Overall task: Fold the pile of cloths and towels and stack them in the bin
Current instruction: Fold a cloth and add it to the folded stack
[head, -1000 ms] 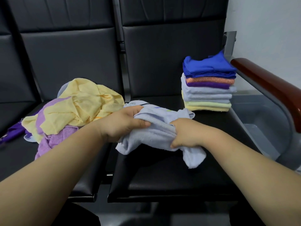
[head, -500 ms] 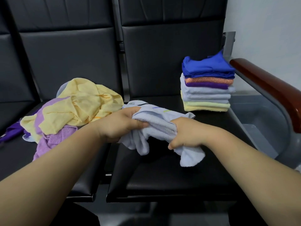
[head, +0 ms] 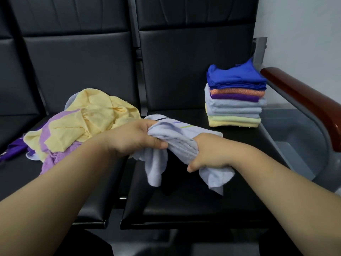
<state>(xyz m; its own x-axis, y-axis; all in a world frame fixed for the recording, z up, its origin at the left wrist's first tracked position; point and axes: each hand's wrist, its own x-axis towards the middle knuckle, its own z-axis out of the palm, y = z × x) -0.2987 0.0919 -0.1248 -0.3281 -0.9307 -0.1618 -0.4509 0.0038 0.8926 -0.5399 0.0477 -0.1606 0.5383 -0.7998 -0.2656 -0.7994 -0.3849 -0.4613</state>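
Observation:
A crumpled pale blue towel [head: 177, 137] hangs bunched over the right-hand black seat, gripped at both ends. My left hand [head: 136, 139] clutches its left part and my right hand [head: 208, 152] clutches its right part; loose corners dangle below each fist. An unfolded pile [head: 88, 121] of yellow, lilac and purple cloths lies on the left seat. A neat stack of folded cloths [head: 236, 100], blue on top, stands at the back right of the right seat. A grey bin [head: 295, 141] sits on the floor beyond the armrest.
Black padded seats [head: 193, 200] with tall backrests carry everything. A red-brown wooden armrest [head: 302, 100] on a grey metal frame rises between the seat and the bin. A pale wall is at the right.
The towel has shifted in my hands: its left end has dropped and now hangs below my left fist. Both hands stayed close together over the seat.

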